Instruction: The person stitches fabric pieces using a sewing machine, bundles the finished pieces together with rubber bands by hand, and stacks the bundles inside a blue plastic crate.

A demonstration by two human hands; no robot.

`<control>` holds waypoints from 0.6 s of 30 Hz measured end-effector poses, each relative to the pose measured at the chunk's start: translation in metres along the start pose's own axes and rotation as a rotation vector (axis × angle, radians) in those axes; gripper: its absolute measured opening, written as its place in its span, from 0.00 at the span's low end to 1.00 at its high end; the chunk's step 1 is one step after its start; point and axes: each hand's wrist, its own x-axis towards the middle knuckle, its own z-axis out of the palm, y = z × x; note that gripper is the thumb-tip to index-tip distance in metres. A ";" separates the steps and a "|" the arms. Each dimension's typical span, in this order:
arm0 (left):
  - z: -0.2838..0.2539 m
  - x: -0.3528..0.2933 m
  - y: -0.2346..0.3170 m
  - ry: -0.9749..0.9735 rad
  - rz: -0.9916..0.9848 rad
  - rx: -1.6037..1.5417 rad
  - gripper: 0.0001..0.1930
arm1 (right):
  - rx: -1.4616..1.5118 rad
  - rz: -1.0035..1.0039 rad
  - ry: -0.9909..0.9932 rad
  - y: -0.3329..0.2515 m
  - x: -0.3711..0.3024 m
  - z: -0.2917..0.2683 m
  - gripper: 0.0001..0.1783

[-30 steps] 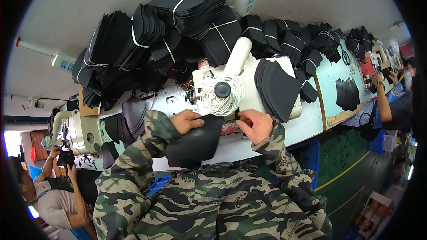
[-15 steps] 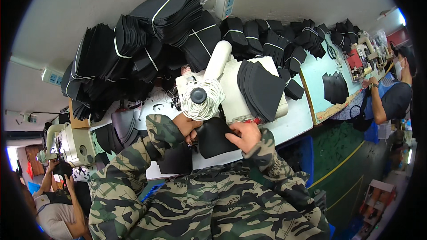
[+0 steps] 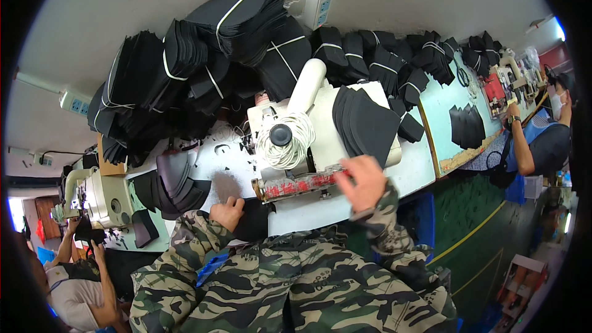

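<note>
My left hand (image 3: 227, 213) is at the front of the white table, fingers curled, beside a black sheet piece (image 3: 251, 222) at the table edge. What its fingers hold, if anything, is hidden. Just above it is a blurred brownish-grey patch (image 3: 226, 186) that I cannot make out. My right hand (image 3: 364, 184), slightly blurred, is open, its fingers apart over the right end of a worn red-and-metal bar (image 3: 302, 185) on the front of a cream machine (image 3: 254, 126). Behind that hand, fanned black cut pieces (image 3: 365, 122) lie on the machine's flat top.
Bundles of black pieces (image 3: 237, 28) tied with white bands are heaped along the wall. A coil of white cord (image 3: 302, 142) hangs on the machine. Loose dark pieces (image 3: 176, 176) lie at left. Co-workers sit at left (image 3: 80, 290) and right (image 3: 546, 142). A blue bin (image 3: 425, 216) stands below the table.
The black piece between my hands has gone from in front of the machine, uncovering the red bar. My left hand has moved left and nearer; my right hand has shifted slightly right and opened.
</note>
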 end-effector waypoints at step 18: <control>-0.096 0.077 0.011 -0.531 0.138 -0.982 0.12 | 0.604 0.367 -0.525 -0.031 0.001 0.055 0.11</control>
